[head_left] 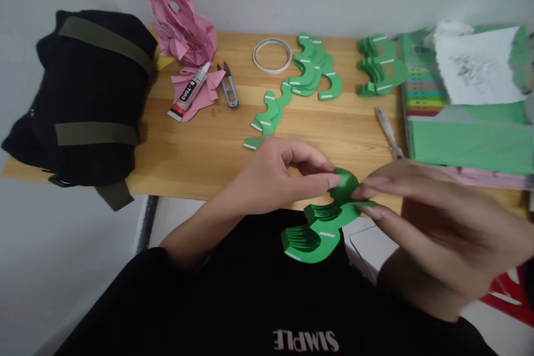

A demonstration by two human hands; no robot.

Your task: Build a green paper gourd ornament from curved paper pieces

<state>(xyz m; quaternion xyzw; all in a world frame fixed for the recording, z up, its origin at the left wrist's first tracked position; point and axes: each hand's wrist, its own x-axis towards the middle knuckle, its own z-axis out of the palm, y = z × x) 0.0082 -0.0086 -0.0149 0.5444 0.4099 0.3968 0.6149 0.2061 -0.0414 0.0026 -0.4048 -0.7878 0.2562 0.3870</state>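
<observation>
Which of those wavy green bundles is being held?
The green bundle in front of the black shirt, gripped by the left hand and right hand; the others lie on the wooden table.

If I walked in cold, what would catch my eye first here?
Probably the bright green curvy stack, pinched by both the left hand and right hand at the near edge of the table. Next might come the bulky black bag at the table's left end, then the crumpled pink sheets just right of it, toward the back.
</observation>
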